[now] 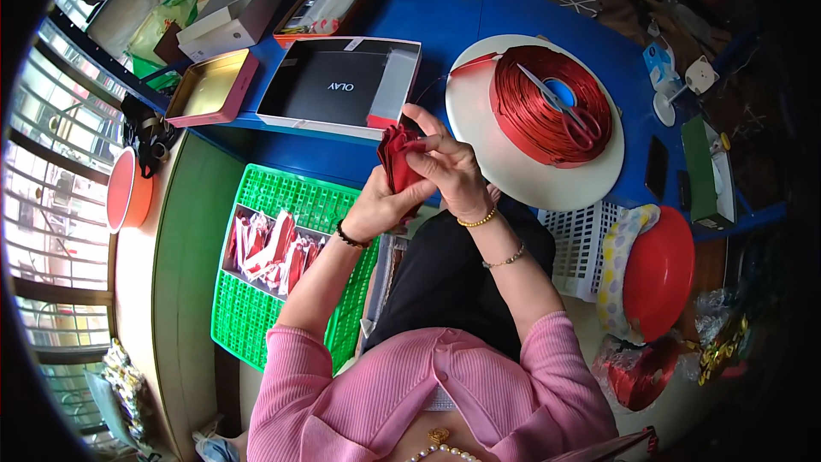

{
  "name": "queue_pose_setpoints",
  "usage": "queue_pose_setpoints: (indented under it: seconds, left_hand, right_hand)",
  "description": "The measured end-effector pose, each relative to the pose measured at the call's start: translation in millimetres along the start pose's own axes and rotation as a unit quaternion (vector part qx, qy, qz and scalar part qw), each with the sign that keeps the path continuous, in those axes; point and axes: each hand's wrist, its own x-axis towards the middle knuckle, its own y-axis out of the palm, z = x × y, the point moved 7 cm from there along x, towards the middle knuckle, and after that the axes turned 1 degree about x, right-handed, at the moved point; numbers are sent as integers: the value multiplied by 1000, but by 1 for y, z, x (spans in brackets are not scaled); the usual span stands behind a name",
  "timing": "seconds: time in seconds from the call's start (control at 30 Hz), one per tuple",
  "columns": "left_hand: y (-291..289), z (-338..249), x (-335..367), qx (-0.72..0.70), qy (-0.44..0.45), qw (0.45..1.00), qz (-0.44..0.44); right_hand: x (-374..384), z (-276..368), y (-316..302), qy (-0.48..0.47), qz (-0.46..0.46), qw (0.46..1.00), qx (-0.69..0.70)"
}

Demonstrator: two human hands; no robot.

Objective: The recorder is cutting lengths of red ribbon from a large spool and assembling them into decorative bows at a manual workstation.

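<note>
My left hand [376, 207] is closed round a bundle of folded red ribbon [398, 159], whose gathered top sticks up above the fingers. My right hand [455, 173] pinches the same bundle from the right, thumb and fingers bent against it. Both hands meet in front of my lap, at the near edge of the blue table [410, 8]. To their right a large roll of red ribbon [526, 139] lies on a round white board [479, 158]. Scissors with dark red handles [584, 130] rest on top of the roll.
A shallow black box [321, 77] and a gold-lined box [212, 90] stand on the table's left. Below, a green plastic basket [256, 316] carries a tray of red and white packets [269, 248]. A white basket [571, 257] and a red basin [671, 261] sit low right.
</note>
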Motion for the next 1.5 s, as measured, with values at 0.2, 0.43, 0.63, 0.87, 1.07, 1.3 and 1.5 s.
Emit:
queue_pose_setpoints:
  seconds: [0.2, 0.43, 0.63, 0.87, 1.07, 1.3, 1.5]
  left_hand:
    - [-32, -29, 22, -203, 55, 975, -65]
    - [-95, -21, 32, -299, 92, 941, -131]
    - [-38, 34, 26, -233, 23, 969, -78]
    - [34, 33, 6, -53, -59, 997, -18]
    - [1, 33, 16, -333, -44, 937, -94]
    - [35, 61, 6, -346, -148, 926, -15]
    - [71, 79, -18, -309, -133, 940, 63]
  right_hand:
    - [-56, -76, 12, 136, 102, 985, 27]
    - [-112, -57, -7, 263, 127, 955, 49]
    - [-58, 11, -28, 57, 34, 996, 52]
    - [-27, -24, -50, 21, -110, 993, -24]
    - [-105, -68, -16, 210, -39, 976, 37]
    - [-113, 10, -48, 175, -61, 981, 54]
    - [-83, 0, -64, 206, -11, 970, -131]
